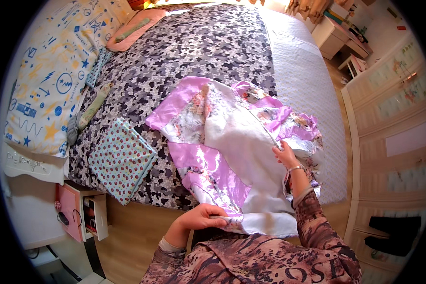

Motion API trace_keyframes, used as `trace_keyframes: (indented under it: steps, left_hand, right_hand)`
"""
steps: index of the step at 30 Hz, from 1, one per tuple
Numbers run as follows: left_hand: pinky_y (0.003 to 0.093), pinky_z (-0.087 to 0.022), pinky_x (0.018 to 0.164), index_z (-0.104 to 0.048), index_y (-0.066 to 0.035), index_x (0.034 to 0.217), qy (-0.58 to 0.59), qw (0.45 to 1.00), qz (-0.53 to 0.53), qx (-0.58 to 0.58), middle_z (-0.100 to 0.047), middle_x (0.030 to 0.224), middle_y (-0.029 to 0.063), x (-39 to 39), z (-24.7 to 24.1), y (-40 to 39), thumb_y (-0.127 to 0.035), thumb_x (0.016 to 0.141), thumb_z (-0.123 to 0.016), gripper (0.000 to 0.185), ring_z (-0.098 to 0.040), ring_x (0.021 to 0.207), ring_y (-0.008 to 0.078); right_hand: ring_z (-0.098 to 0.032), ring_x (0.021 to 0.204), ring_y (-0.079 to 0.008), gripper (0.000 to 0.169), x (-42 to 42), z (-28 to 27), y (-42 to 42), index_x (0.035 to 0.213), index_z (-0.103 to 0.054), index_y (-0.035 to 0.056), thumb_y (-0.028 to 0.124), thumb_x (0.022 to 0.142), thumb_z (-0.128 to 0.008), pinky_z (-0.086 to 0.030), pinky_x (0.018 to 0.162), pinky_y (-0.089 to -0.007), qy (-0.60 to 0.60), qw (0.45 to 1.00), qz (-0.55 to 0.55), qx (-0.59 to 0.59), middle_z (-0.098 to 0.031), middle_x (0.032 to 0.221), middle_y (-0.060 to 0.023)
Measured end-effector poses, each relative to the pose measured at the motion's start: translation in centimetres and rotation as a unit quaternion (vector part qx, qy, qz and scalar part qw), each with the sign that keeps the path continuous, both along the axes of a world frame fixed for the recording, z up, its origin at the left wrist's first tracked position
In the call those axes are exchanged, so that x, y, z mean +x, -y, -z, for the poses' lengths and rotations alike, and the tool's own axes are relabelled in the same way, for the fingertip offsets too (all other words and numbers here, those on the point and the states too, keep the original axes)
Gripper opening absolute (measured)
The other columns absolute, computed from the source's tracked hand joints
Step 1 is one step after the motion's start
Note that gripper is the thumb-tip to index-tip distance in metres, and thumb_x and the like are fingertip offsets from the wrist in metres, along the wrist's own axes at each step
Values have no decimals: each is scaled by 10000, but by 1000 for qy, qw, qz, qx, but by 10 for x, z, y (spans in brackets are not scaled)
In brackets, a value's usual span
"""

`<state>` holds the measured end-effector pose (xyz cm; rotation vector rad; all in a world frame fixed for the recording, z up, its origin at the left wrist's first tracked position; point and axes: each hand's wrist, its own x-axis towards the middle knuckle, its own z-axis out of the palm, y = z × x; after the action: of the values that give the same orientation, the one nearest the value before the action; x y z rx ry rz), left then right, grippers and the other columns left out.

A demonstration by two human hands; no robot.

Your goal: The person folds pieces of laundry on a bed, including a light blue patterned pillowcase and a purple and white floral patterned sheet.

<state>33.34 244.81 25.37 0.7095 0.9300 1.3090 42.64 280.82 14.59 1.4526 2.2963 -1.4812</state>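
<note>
A floral satin garment with lilac panels and a pale inner side (234, 142) lies spread over the near side of the bed, its lower end hanging over the edge towards me. My left hand (204, 217) pinches its near edge between thumb and fingers, at the left corner of that end. Farther up and to the right, my right hand (285, 154) grips a seam or edge of the same garment; a bracelet is on that wrist. Left of the garment lies a folded light-blue cloth with a small dark-red print (122, 159).
The bed bears a dark patterned sheet (213, 42) and a pale quilted cover (305, 71). Patterned bedding (53, 78), a green bolster (94, 108) and a pink pillow (138, 28) lie leftward. A nightstand's drawer (100, 216) stands pulled out. Wardrobe doors (394, 142) line the right.
</note>
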Motion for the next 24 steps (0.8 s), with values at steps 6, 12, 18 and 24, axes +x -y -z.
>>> trace_keyframes:
  steps: [6, 12, 18, 24]
  left_hand:
    - [192, -371, 558, -587, 10, 782, -61, 990, -76, -105, -544, 690, -17, -5, 11, 20, -315, 849, -490, 346, -455, 632, 42]
    - [196, -388, 585, -571, -1, 779, -63, 949, -262, -161, -545, 710, -4, -17, 40, -18, -371, 857, -450, 396, -471, 653, 48]
    - [199, -392, 596, -617, 12, 798, -68, 978, -21, -196, -560, 687, 15, -8, 78, -53, -339, 765, -593, 354, -494, 640, 81]
    - [231, -388, 519, -609, 1, 674, 31, 957, -4, -288, -568, 619, 42, 32, 103, -49, -339, 755, -550, 354, -496, 557, 100]
  right_hand:
    - [-541, 886, -322, 512, -29, 53, -16, 1105, -445, 10, 267, 693, -605, -426, 770, -369, 105, 981, -97, 128, -547, 961, -222]
    - [-568, 597, -264, 159, -19, -74, 126, 836, -569, 135, 151, 682, -533, -458, 535, -348, -117, 871, -419, 229, -582, 689, -106]
    - [-554, 585, -298, 157, 54, -79, 192, 814, -564, 89, 203, 715, -519, -453, 535, -384, -70, 818, -568, 54, -562, 659, -124]
    - [-561, 620, -291, 116, 60, -104, 184, 744, -570, 79, 176, 711, -515, -443, 555, -378, -12, 820, -572, 9, -567, 675, -101]
